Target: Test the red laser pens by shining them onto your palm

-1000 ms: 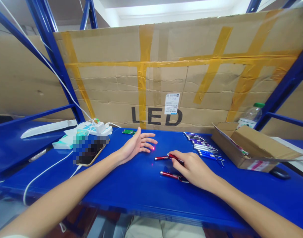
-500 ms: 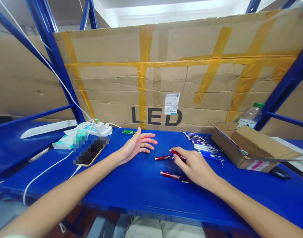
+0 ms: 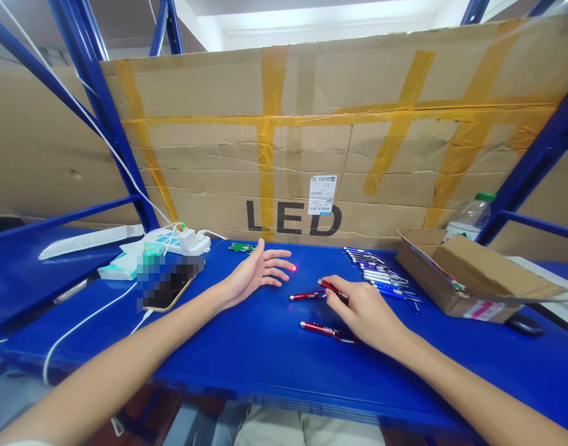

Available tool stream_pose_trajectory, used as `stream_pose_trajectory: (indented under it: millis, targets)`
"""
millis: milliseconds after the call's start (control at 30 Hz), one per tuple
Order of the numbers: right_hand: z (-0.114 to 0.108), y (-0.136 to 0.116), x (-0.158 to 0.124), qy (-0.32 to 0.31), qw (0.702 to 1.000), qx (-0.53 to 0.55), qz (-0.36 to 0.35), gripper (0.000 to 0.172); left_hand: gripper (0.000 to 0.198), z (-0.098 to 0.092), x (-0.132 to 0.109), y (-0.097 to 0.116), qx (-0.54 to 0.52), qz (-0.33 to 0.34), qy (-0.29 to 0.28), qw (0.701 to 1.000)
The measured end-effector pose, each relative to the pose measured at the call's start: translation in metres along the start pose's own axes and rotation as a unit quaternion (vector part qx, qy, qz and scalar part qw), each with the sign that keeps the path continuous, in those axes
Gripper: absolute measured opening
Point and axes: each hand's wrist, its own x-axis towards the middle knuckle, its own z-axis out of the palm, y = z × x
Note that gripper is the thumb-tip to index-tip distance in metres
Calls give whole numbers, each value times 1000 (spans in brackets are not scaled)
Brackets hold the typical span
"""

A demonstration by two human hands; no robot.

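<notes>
My right hand (image 3: 365, 313) is closed around a red laser pointer (image 3: 329, 287), its front end aimed left. My left hand (image 3: 253, 275) is held over the table, palm turned toward the pointer, fingers spread and holding nothing. A small bright red dot (image 3: 293, 268) shines at the tip of one of its fingers. Just below the held pointer lies another red pointer (image 3: 305, 297). Nearer the front rests one more red pointer (image 3: 318, 328), its rear end by my right wrist. Behind my left hand sit green pointers (image 3: 241, 248).
Several silver, purple and blue pointers (image 3: 376, 272) lie in a row at right, beside an open cardboard box (image 3: 451, 285). A bottle (image 3: 472, 217) stands behind it. At left are a phone (image 3: 172, 288), a power strip (image 3: 188, 241) and white cables. A large carton (image 3: 209, 167) walls the back.
The red light on my left fingers has shrunk from a wider glow to a small bright dot at a fingertip. Both hands stay in place.
</notes>
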Motion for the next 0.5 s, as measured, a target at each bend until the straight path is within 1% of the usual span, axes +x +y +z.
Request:
stream_pose_trajectory:
  millis: [500]
  targets:
    - [3,3,-2,25,1000,15,-13,39,78,-2,0,-2,4,0,-6,1000]
